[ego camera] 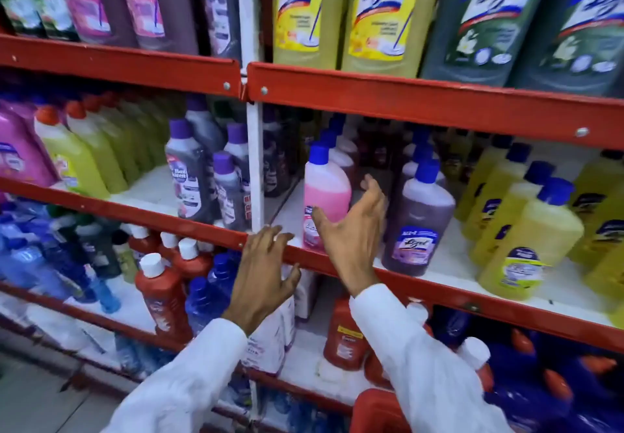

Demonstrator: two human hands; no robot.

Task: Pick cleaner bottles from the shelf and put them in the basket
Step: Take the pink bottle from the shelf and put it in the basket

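We are opening our right hand [351, 226] wide around the pink plastic blue-capped cleaner bottle [326, 193], just ahead of our fingers [371, 186]; our left hand [265, 270], spread, is bracing on the red metal shelf edge [439, 287] for balance.

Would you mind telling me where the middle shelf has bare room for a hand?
Bare white board lies between the white post and the pink bottle. The right hand fills the gap beside the purple bottle; the yellow bottles stand crowded.

Red-edged shelf [439, 113] tiers hold upright cleaner bottles: a pink bottle [326, 196], a purple bottle [418, 220], yellow bottles [526, 240]. Lower tiers, somewhat blurred, appear to carry red bottles [163, 294].
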